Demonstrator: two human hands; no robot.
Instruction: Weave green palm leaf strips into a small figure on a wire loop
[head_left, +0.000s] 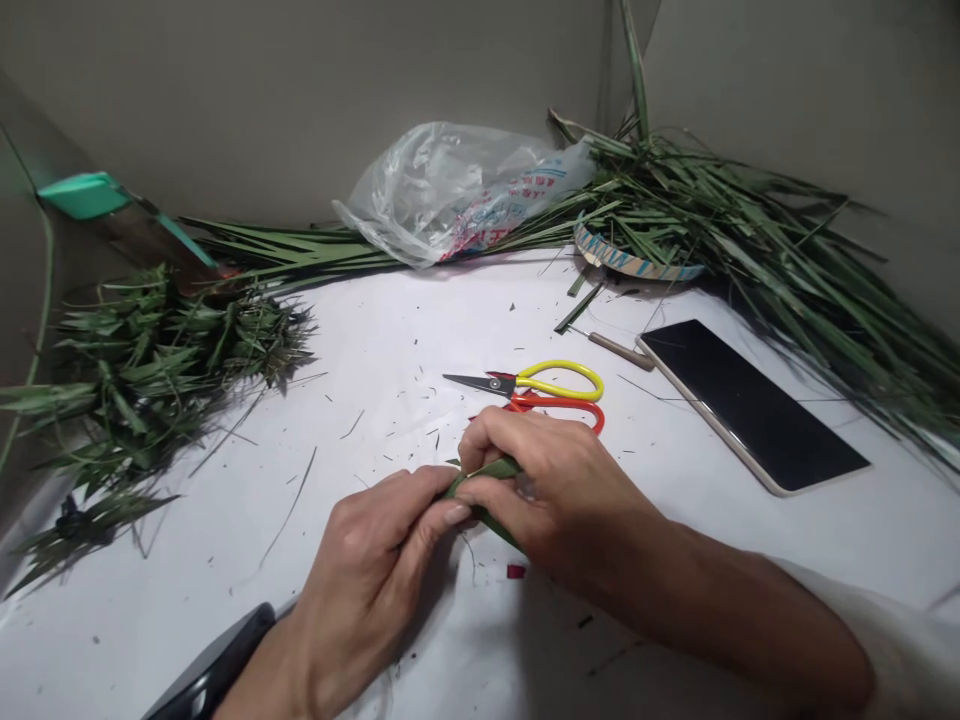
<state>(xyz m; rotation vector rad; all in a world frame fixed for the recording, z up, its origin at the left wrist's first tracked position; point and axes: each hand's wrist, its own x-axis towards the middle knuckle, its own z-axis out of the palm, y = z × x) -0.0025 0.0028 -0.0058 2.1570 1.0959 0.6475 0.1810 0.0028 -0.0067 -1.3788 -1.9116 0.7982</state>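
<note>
Low in the middle of the head view, my left hand and my right hand meet over the table. Both pinch a green leaf strip, which looks folded between the fingertips; part of it is hidden by my fingers. The thumb and forefinger of each hand press on it. Just beyond my right hand lies a pair of scissors with one yellow and one red handle, its blades pointing left. A small red scrap rests on the table below the leaf.
A black-screened phone and a thin-tipped tool lie to the right. Long green leaves and a clear plastic bag line the back. Woven leaf pieces pile up at left. A dark glossy object sits by my left wrist.
</note>
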